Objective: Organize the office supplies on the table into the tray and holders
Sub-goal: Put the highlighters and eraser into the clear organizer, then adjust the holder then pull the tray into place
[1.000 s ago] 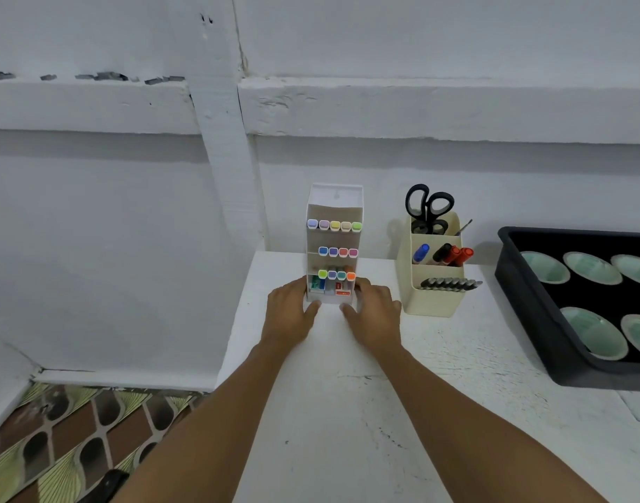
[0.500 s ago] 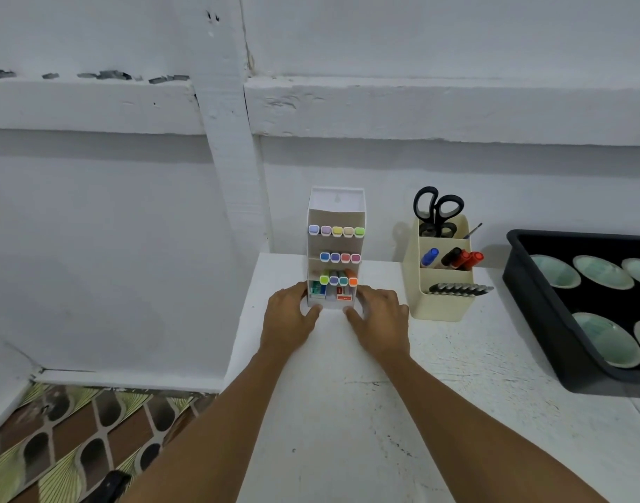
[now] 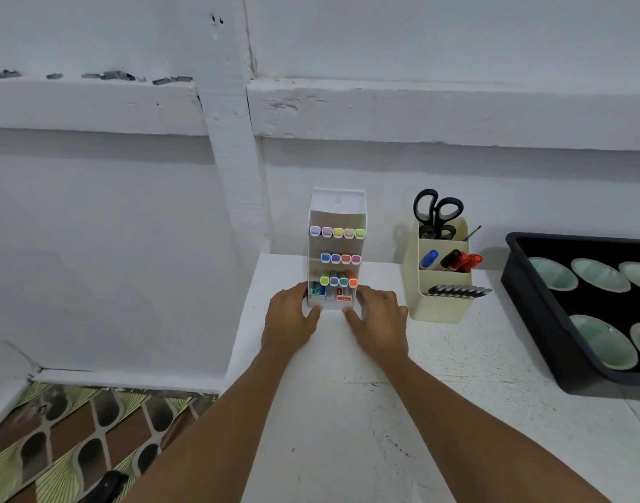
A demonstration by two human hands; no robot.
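1. Gripping white marker holder [image 3: 337, 205] base: left hand [image 3: 292, 321] and right hand [image 3: 379, 323], fingers curled round its sides.
2. Holder upright on table [image 3: 347, 412], near wall.
3. Step looks like final positioning; next, release without tipping.

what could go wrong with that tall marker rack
The left hand and right hand hold the marker rack only at its base; being tall, it might tip and spill markers. It stands near the table edge, so a slip could drop it. Pushed right, it could bump the beige holder.
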